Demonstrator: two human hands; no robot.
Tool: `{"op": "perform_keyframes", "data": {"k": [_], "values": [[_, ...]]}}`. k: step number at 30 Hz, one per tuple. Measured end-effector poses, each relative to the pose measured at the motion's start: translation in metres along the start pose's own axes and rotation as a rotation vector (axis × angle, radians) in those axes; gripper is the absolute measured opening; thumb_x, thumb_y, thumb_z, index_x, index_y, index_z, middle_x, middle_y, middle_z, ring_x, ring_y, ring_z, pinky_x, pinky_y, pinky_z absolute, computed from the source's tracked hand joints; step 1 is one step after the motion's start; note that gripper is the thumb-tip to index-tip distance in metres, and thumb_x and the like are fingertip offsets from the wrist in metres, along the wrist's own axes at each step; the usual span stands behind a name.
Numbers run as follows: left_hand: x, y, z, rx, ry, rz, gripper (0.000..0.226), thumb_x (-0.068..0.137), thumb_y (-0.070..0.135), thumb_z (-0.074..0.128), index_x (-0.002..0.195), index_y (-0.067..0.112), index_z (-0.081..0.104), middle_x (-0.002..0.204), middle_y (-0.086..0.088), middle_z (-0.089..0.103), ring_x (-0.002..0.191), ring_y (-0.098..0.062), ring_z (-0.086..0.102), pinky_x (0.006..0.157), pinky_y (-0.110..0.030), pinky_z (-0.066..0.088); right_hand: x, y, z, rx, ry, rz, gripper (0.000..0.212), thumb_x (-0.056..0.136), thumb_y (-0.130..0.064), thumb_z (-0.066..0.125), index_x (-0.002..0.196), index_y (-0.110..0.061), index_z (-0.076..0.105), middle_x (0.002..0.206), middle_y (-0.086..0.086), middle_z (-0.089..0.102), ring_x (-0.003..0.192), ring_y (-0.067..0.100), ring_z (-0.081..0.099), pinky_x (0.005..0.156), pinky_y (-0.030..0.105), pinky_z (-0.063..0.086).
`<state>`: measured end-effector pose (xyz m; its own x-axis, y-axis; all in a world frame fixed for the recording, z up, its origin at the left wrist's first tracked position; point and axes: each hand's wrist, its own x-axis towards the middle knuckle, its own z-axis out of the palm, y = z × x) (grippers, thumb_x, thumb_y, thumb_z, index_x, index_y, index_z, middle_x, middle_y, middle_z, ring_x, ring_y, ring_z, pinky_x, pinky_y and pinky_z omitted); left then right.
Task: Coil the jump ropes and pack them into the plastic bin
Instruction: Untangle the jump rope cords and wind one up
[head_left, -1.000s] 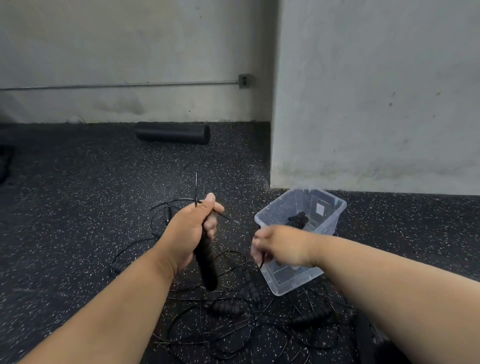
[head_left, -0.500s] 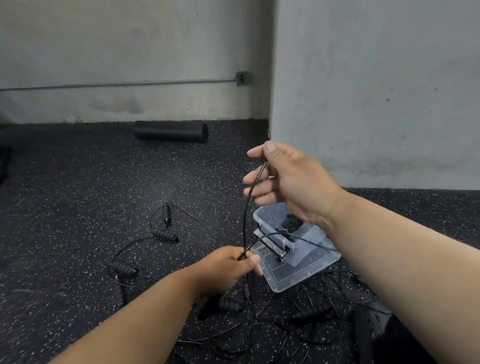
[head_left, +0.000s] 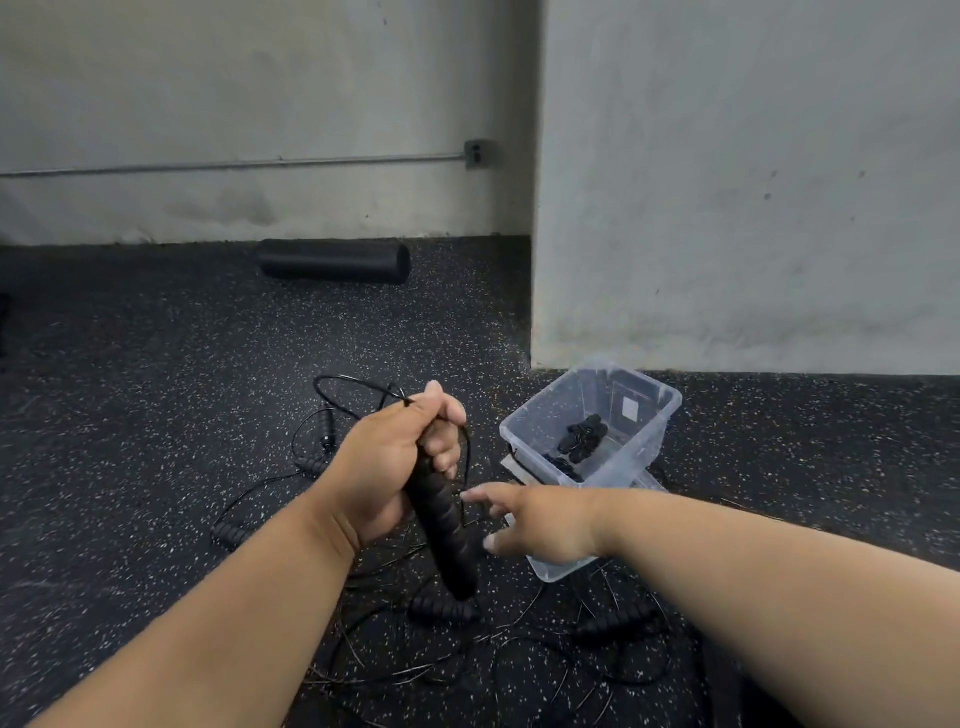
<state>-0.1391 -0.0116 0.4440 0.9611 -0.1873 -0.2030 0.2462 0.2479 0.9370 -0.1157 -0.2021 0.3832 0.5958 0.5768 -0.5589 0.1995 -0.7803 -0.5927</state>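
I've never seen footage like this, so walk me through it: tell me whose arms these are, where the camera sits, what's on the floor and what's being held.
No machine here: a person wears a camera on the head, looking forward and down at their own bare arms. The left hand grips a black jump rope handle, with thin cord looping out above the fist. The right hand reaches toward it, fingers spread, holding nothing. More jump ropes lie tangled on the speckled floor. A clear plastic bin holds one black bundle already. A black foam roller lies by the wall.
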Motion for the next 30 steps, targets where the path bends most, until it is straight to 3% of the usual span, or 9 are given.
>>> {"op": "perform_keyframes", "data": {"k": [3,7,10,13,16,19,22,28,30], "values": [[-0.004,0.008,0.003,-0.141,-0.036,-0.021,0.039,0.108,0.038,0.043,0.084,0.014,0.062,0.062,0.003,0.032,0.056,-0.013,0.037,0.062,-0.030,0.040,0.009,0.000,0.008,0.102,0.099,-0.013,0.057,0.103,-0.046,0.061,0.154,-0.040,0.037,0.140,0.003,0.058,0.120,0.021,0.063,0.101,0.034,0.049],[-0.009,0.015,0.000,-0.285,-0.103,-0.048,0.041,0.109,0.040,0.042,0.081,0.017,0.061,0.060,0.006,0.032,0.054,-0.011,0.035,0.058,-0.026,0.041,0.022,0.005,0.005,0.196,0.413,0.050,0.041,0.094,-0.059,0.066,0.117,-0.028,0.051,0.100,0.009,0.072,0.077,0.021,0.065,0.075,0.037,0.053],[-0.012,0.020,-0.004,-0.349,-0.139,-0.035,0.040,0.106,0.041,0.042,0.080,0.019,0.062,0.058,0.008,0.032,0.053,-0.009,0.036,0.057,-0.025,0.041,0.022,0.001,-0.001,0.282,0.312,-0.085,0.014,0.104,-0.046,0.059,0.112,-0.035,0.063,0.089,0.005,0.072,0.070,0.015,0.061,0.076,0.039,0.057],[-0.012,0.024,-0.012,-0.369,-0.098,-0.014,0.040,0.106,0.042,0.044,0.080,0.019,0.064,0.057,0.008,0.033,0.053,-0.009,0.036,0.057,-0.025,0.041,0.018,-0.008,-0.004,0.298,0.182,-0.175,0.026,0.108,-0.033,0.054,0.087,-0.022,0.064,0.084,0.001,0.070,0.073,0.013,0.062,0.077,0.039,0.053],[-0.013,0.026,-0.022,-0.409,-0.074,-0.001,0.040,0.108,0.042,0.044,0.082,0.019,0.064,0.057,0.009,0.034,0.053,-0.009,0.037,0.057,-0.024,0.040,0.018,-0.015,-0.004,0.306,0.138,-0.220,0.006,0.106,-0.028,0.060,0.107,-0.022,0.060,0.096,0.009,0.068,0.078,0.015,0.063,0.075,0.039,0.049],[-0.015,0.030,-0.023,-0.449,-0.105,0.004,0.039,0.108,0.043,0.042,0.084,0.020,0.063,0.057,0.010,0.034,0.053,-0.008,0.037,0.059,-0.023,0.040,0.016,-0.021,0.001,0.265,0.055,-0.215,0.021,0.103,-0.024,0.063,0.112,-0.042,0.059,0.100,0.013,0.066,0.076,0.011,0.060,0.074,0.035,0.049],[-0.017,0.033,-0.021,-0.452,-0.087,0.016,0.038,0.107,0.043,0.044,0.084,0.019,0.063,0.056,0.010,0.035,0.052,-0.007,0.037,0.058,-0.023,0.041,0.016,-0.023,0.013,0.134,0.041,-0.214,0.007,0.102,-0.028,0.063,0.107,-0.029,0.067,0.093,0.002,0.065,0.074,0.010,0.053,0.072,0.037,0.048],[-0.025,0.040,-0.025,-0.554,-0.231,0.014,0.044,0.111,0.045,0.037,0.088,0.022,0.064,0.055,0.012,0.041,0.053,-0.006,0.041,0.061,-0.022,0.042,0.018,-0.024,0.010,0.216,0.258,-0.161,0.062,0.096,-0.044,0.072,0.148,-0.044,0.039,0.116,-0.002,0.062,0.069,0.008,0.057,0.062,0.023,0.049],[-0.027,0.043,-0.021,-0.567,-0.333,0.019,0.044,0.112,0.045,0.034,0.090,0.021,0.065,0.056,0.011,0.044,0.054,-0.006,0.043,0.063,-0.022,0.042,0.019,-0.025,0.010,0.216,0.189,-0.191,0.056,0.098,-0.043,0.070,0.147,-0.049,0.043,0.114,-0.006,0.066,0.074,0.008,0.060,0.067,0.028,0.053]]}}
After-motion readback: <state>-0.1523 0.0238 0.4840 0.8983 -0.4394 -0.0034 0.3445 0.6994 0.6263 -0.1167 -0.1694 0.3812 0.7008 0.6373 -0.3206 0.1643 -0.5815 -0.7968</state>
